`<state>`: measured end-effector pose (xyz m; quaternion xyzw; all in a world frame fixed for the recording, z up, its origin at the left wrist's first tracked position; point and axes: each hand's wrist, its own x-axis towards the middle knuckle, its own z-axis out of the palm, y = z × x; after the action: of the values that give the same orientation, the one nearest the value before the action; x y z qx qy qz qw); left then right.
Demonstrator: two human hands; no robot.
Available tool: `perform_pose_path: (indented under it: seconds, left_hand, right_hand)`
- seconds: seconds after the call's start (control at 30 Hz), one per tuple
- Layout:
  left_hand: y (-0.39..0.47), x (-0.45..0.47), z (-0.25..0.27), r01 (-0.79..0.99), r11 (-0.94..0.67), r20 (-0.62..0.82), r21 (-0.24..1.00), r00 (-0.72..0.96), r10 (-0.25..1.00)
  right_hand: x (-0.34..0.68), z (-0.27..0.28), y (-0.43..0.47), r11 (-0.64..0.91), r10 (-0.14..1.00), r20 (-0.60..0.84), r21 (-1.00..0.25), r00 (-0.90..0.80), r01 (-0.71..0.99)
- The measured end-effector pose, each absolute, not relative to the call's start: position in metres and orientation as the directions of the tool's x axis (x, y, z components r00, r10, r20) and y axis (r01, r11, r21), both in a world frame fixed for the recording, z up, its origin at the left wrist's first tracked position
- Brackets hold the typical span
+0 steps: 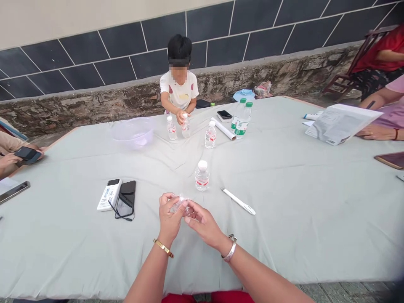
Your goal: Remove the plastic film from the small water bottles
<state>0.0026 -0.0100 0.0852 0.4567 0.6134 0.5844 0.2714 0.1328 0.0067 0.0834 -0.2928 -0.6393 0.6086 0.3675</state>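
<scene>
My left hand (170, 214) and my right hand (203, 221) meet low above the table, fingers closed around a crinkled clear plastic piece (180, 203). Whether it is a cut bottle part or a wrapper I cannot make out. Just beyond my fingers stands an upright small water bottle (202, 179) with a white cap and a red-marked label. To the right of my hands lies a white utility knife (238, 201), touched by neither hand. Both my wrists carry bracelets.
Across the table a person (179, 92) grips a small bottle (186, 127). Near them are a clear basin (134, 131), more bottles, a roll (224, 129) and green-capped bottles (242, 120). A power bank (109, 195) and phone (126, 198) lie left. People sit at both sides.
</scene>
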Motion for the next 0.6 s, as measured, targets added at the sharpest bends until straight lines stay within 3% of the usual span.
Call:
perform_pose_path:
  seconds: [0.13,0.2,0.27,0.4,0.6]
  left_hand:
    - [0.002,0.000,0.080,0.186,-0.139,0.189,0.973,-0.288,0.939]
    - [0.009,-0.003,0.072,0.168,-0.095,0.147,0.981,-0.329,0.933]
    - [0.017,-0.007,0.064,0.125,-0.021,0.074,0.992,-0.432,0.899]
    - [0.029,-0.018,0.054,0.005,0.078,-0.062,0.997,-0.554,0.830]
    - [0.037,-0.038,0.060,-0.164,0.084,-0.163,0.983,-0.559,0.813]
  right_hand:
    - [0.140,0.078,0.017,0.159,0.808,0.147,-0.987,-0.571,-0.029]
    - [0.147,0.074,0.025,0.256,0.811,0.172,-0.964,-0.559,0.074]
    - [0.158,0.068,0.039,0.317,0.879,0.198,-0.922,-0.433,0.222]
    - [0.178,0.047,0.074,0.118,0.992,0.127,-0.878,-0.013,0.464]
    - [0.164,0.017,0.119,0.045,0.998,0.009,-0.813,-0.065,0.581]
